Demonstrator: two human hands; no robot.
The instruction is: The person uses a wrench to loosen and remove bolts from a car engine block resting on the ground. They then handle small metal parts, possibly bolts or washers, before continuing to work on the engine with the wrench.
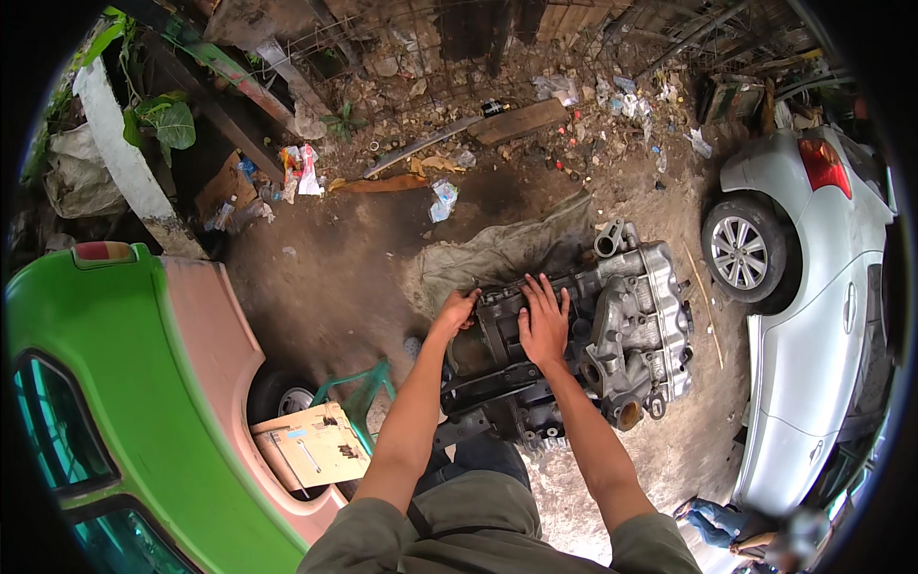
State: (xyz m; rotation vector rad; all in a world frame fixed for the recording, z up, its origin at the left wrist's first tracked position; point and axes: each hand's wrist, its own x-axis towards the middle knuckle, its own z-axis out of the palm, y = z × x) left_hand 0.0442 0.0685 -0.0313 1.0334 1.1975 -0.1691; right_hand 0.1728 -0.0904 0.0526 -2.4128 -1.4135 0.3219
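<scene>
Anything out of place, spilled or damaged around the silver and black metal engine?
Crumpled plastic wrappers litter the brown dirt ground beyond the engine, untidy for a work area. The green car at left has a mismatched dull pink side panel. Whether the dark ground patch is a spill, I can't tell.

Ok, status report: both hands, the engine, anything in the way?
Left hand at far edge of engine, grip unclear. Right hand open, laid on its dark section. Engine lies crosswise; nothing visibly blocking.
</scene>
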